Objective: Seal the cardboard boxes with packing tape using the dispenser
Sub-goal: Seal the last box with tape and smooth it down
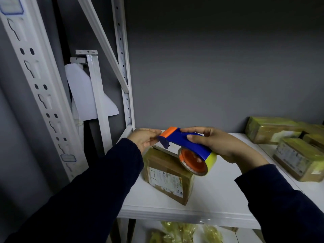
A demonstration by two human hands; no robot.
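My right hand (220, 146) wrapped round the dispenser (184, 140), left hand (143, 139) pinching its front, I should draw tape taut along the box (166, 174).

White shipping label (164, 179) on brown taped cardboard box (157, 160): digits roughly "002 T70", faint. Other print unreadable

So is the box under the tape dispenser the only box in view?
No: besides the box below the tape dispenser, several tape-wrapped boxes lie further right on the white shelf.
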